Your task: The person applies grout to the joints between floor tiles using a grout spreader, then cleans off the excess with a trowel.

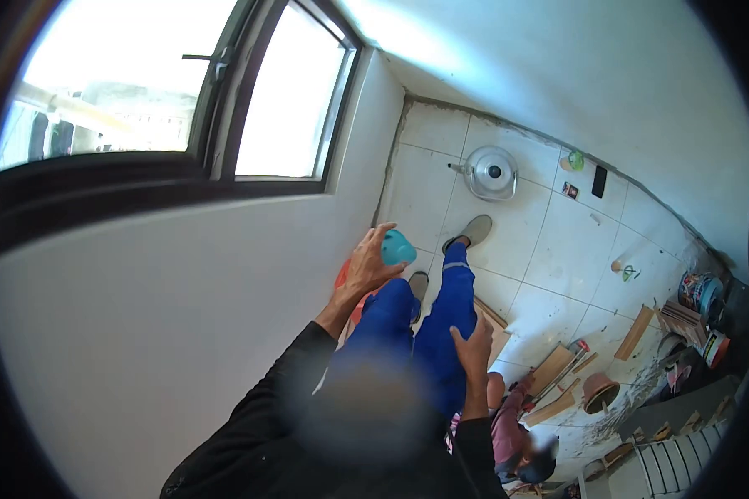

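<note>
White floor tiles (558, 249) lie below you; your left hand (373, 264) grips a teal cup (398, 247), your right hand (474, 349) rests spread against blue trousers (441, 324).

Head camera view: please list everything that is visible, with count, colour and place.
window: one, dark frame, upper left
kettle: one, silver, on tiled floor
tiled floor: one, white, right half
phone: one, black, near far wall
wooden planks: several, light brown, floor at right
bowl: one, brown, beside planks
other person: one, pink shirt, low beside planks
cup: one, teal, in left hand
shoes: two, grey, on floor
trouser legs: two, blue, centre
left hand: one, black sleeve, grips cup
right hand: one, black sleeve, open on trouser leg
</note>
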Demonstrator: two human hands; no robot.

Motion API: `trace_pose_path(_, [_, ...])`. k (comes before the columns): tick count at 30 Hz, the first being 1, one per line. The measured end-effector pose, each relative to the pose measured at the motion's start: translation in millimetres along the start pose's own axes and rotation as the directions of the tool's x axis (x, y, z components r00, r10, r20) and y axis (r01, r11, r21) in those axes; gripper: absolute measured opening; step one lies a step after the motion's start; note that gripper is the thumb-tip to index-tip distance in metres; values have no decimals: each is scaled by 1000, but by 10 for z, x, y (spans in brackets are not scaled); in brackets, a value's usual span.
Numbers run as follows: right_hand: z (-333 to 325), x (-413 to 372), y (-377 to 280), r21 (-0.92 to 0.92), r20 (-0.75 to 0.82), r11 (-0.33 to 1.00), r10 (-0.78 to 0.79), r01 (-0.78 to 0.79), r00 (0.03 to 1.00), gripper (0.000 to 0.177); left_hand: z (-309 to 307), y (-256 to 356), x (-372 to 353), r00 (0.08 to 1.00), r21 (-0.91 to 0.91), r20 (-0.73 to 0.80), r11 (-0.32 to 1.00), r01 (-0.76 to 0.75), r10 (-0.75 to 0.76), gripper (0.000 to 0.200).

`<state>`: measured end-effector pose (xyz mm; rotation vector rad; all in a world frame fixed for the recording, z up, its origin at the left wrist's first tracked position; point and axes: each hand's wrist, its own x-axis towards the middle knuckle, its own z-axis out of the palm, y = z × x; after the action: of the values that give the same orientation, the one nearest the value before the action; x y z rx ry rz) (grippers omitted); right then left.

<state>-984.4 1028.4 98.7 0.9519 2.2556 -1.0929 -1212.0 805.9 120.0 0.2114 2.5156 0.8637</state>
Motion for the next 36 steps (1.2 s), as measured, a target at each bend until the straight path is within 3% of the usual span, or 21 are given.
trace_pose_path(1, [10, 81, 20, -68, 92, 983, 178, -172, 980, 85, 36, -95, 289, 1000, 11, 18, 1000, 9, -10, 78])
trace_pose_path(3, [-4, 197, 26, -126, 159, 964, 253, -234, 954, 86, 201, -333, 839, 983, -22, -116, 990, 138, -140, 78])
trace_pose_path(4, [-6, 382, 7, -177, 187, 952, 282, -250, 941, 88, 332, -526, 1188, 983, -19, -105, 988, 153, -154, 78])
trace_pose_path(7, [-24, 599, -92, -244, 199, 935, 308, -258, 930, 86, 755, -1089, 1997, 974, -18, -108, 980, 200, -200, 81])
trace_pose_path(12, [-33, 999, -349, -353, 216, 889, 380, -291, 899, 80, 1423, -1738, 3220, 971, 201, 14, 952, 230, -238, 78])
trace_pose_path(14, [70, 1161, -376, -241, 125, 928, 320, -285, 939, 79, 1655, -1914, 3589, 972, 197, 49, 956, 218, -231, 77])
trace_pose_path(16, [205, 1308, -555, -225, 178, 927, 343, -301, 922, 83, 1708, -1919, 3835, 970, 195, 51, 955, 225, -239, 75])
trace_pose_path(19, [342, 1380, -814, -297, 148, 888, 406, -351, 902, 82, 1490, -1878, 4009, 978, 157, -30, 965, 209, -207, 75])
trace_pose_path(21, [395, 1397, -881, -307, 150, 894, 385, -327, 911, 81, 1294, -1725, 4197, 986, 142, -162, 990, -2, 25, 78])
trace_pose_path(24, [434, 1489, -999, -314, 146, 895, 374, -316, 916, 80, 521, -1176, 4318, 945, 192, -297, 978, -82, 138, 82])
trace_pose_path(27, [496, 1568, -1060, -329, 171, 886, 397, -328, 902, 79, -105, -1017, 4411, 895, 277, -425, 961, -16, 137, 83])
trace_pose_path(29, [523, 1596, -1049, -354, 157, 866, 426, -352, 891, 79, -348, -1048, 4577, 902, 250, -392, 965, -84, 180, 81])
trace_pose_path(31, [543, 1609, -1022, -370, 163, 887, 356, -277, 920, 78, -290, -1126, 4818, 912, 234, -345, 961, -145, 222, 80])
trace_pose_path(33, [545, 1688, -1097, -356, 157, 880, 389, -315, 908, 79, -90, -1278, 5069, 954, 240, -160, 948, -210, 252, 77])
trace_pose_path(36, [584, 1713, -1127, -350, 162, 877, 404, -330, 900, 80, 616, -1863, 5518, 944, 289, -88, 915, -280, 317, 74])
